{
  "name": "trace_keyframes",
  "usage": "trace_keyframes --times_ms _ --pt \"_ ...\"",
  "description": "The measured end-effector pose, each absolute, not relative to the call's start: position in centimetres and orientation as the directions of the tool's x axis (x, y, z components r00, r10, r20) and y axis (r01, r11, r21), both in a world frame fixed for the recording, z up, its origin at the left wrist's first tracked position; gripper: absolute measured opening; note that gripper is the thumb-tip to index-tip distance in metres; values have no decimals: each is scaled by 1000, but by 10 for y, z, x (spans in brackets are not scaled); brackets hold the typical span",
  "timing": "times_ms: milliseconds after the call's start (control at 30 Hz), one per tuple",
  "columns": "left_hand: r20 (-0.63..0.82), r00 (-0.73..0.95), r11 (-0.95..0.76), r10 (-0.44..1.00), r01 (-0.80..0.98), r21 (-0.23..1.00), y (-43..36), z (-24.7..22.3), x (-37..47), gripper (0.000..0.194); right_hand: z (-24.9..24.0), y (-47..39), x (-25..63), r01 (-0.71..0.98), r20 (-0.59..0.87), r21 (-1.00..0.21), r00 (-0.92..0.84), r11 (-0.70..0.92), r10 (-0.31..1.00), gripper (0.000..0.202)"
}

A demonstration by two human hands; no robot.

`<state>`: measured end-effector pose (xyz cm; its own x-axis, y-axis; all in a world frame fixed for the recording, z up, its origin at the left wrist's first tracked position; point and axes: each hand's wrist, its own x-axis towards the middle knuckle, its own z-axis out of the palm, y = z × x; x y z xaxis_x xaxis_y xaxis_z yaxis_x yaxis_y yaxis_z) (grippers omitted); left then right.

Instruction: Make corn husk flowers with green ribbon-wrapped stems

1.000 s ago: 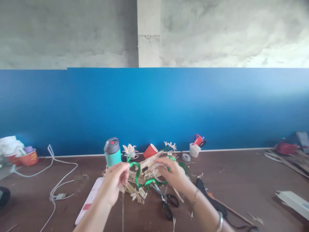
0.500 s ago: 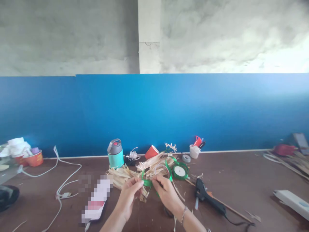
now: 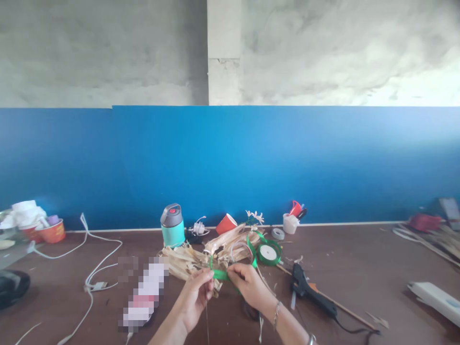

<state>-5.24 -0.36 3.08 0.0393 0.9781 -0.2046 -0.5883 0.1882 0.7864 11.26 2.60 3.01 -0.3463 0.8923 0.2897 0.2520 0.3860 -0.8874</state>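
Observation:
Near the table's front, my left hand [image 3: 196, 292] pinches the green stem of a small pale flower [image 3: 214, 250], with a thin wire-like strand hanging below the fingers. A short stretch of green ribbon [image 3: 220, 274] runs flat from that pinch to my right hand [image 3: 247, 285], whose thumb and forefinger are closed on it. Just beyond the hands lies the ribbon spool [image 3: 268, 252], with a loose green loop beside it. Dry, straw-coloured husks [image 3: 183, 261] spread behind and left of my fingers.
A black glue gun [image 3: 312, 290] lies right of my hands beside a thin stick. A turquoise flask [image 3: 173, 226], an orange-red cup [image 3: 226, 224], a tape roll [image 3: 278, 233] and a white cup [image 3: 290, 223] stand or lie along the blue partition. White cables [image 3: 88, 282] trail at left.
My hands have moved slightly apart, showing more flat ribbon between them. The flower in my left hand has turned, so less of its petals shows. The view has shifted slightly.

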Motion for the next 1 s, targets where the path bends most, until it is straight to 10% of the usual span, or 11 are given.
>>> trace_keyframes --times_ms 700,1000 --pt "-323 303 438 896 -495 750 -13 31 -49 30 39 11 104 -215 -1 -972 -407 -97 913 33" --pt "-219 264 297 939 -306 904 -15 30 -43 18 32 10 93 -254 -15 -962 -322 -102 947 36"
